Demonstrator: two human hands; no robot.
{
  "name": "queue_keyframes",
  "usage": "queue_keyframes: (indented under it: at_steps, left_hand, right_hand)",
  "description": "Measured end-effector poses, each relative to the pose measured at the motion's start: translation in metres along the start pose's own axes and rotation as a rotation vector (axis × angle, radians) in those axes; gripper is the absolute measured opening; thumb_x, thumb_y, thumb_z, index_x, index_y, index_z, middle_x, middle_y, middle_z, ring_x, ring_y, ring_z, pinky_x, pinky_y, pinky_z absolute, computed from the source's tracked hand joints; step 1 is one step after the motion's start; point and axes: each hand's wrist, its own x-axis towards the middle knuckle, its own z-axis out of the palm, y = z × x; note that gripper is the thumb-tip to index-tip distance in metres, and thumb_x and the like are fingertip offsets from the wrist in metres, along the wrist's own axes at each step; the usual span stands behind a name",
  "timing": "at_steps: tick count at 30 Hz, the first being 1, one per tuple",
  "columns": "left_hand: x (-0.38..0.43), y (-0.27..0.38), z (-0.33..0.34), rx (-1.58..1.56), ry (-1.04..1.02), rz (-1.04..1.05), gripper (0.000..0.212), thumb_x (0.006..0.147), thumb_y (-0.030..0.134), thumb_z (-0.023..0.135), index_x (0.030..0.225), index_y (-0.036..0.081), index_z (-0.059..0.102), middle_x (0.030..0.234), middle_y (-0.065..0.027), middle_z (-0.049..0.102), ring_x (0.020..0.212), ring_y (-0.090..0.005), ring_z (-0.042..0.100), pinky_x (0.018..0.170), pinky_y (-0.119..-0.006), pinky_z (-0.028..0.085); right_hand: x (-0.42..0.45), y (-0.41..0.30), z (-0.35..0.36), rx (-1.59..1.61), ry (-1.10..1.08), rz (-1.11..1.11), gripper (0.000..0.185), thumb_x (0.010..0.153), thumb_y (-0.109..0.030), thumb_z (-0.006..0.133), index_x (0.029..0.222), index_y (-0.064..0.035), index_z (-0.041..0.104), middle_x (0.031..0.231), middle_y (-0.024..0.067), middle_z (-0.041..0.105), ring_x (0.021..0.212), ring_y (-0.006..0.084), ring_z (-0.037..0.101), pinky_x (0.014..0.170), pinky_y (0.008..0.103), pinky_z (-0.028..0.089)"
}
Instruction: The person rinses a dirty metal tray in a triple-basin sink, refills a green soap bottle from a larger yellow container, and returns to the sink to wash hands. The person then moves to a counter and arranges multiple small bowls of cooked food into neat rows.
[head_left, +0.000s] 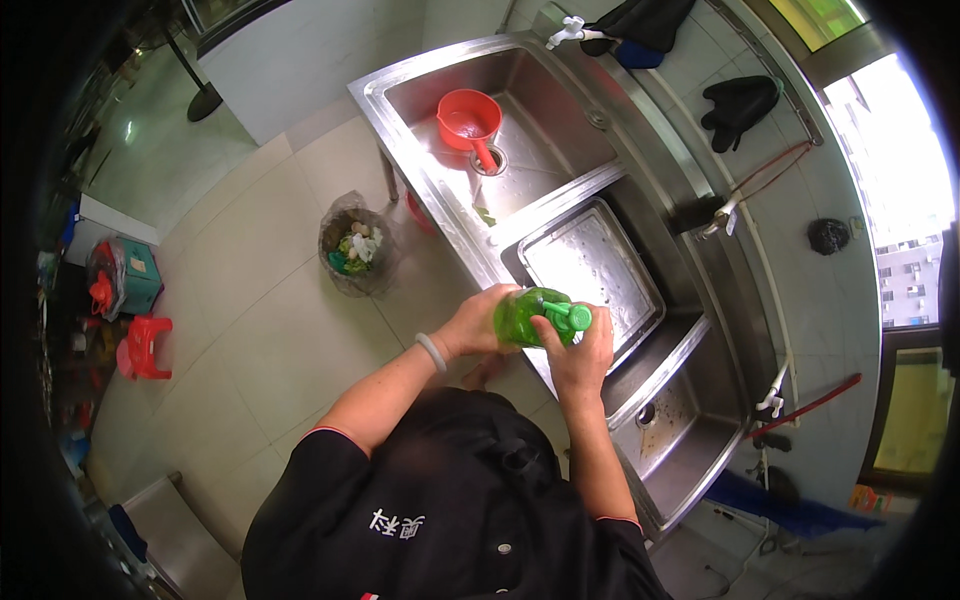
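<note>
A green plastic pump bottle (521, 319) of green liquid is held between my two hands over the near edge of the middle sink. My left hand (480, 322) grips the body of the bottle from the left. At its top, my right hand (581, 352) closes round the neck and the green pump head (577, 317). Beyond the bottle a rectangular metal tray (589, 262) lies in the middle basin, wet and shiny. In the far basin a red plastic dipper (469, 120) rests with its handle over the drain.
The steel sink (555, 196) has three basins, with taps (724, 217) along the wall. A lined waste bin (356, 247) stands on the floor to the left. Farther left is a red plastic stool (148, 347). Black rubber gloves (739, 109) hang on the wall.
</note>
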Motion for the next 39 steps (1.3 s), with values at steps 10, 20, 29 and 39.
queue_keyframes:
  at_steps: [10,20,29,39]
  left_hand:
    - [0.002,-0.004,0.000,-0.026,0.003,0.069,0.085,0.063,0.031,0.092,0.133,0.008,0.051,0.126,-0.0147,0.062,0.115,-0.0327,0.063,0.098,-0.040,0.052]
    - [0.003,-0.001,-0.002,-0.013,-0.017,0.009,0.084,0.063,0.031,0.093,0.133,0.010,0.052,0.128,-0.0138,0.062,0.116,-0.0321,0.063,0.098,-0.040,0.052]
    - [0.003,-0.001,0.000,0.018,-0.013,-0.005,0.084,0.062,0.030,0.093,0.133,0.010,0.052,0.126,-0.0136,0.062,0.116,-0.0318,0.063,0.098,-0.040,0.051]
    - [0.008,-0.002,0.000,0.006,-0.011,0.071,0.082,0.064,0.027,0.092,0.132,0.007,0.051,0.126,-0.0141,0.062,0.114,-0.0323,0.063,0.097,-0.040,0.052]
  right_hand:
    - [0.016,0.008,-0.038,0.288,-0.286,-0.024,0.098,0.079,-0.001,0.079,0.158,-0.0040,0.022,0.133,0.0192,0.060,0.113,0.0342,0.061,0.093,0.0389,0.052]
    - [0.012,0.003,-0.014,-0.011,-0.077,-0.136,0.095,0.070,-0.014,0.091,0.150,-0.0076,0.040,0.104,0.0123,0.066,0.085,0.0258,0.066,0.080,0.0380,0.054]
    - [0.001,-0.010,-0.019,-0.050,-0.114,0.120,0.128,0.059,-0.031,0.097,0.157,-0.0030,0.020,0.091,0.0085,0.059,0.070,0.0224,0.059,0.066,0.0349,0.054]
    - [0.077,-0.018,-0.083,-0.357,-0.635,-0.659,0.039,0.082,-0.008,0.069,0.119,-0.0134,0.062,0.116,0.0107,0.060,0.108,0.0299,0.063,0.098,0.0444,0.047]
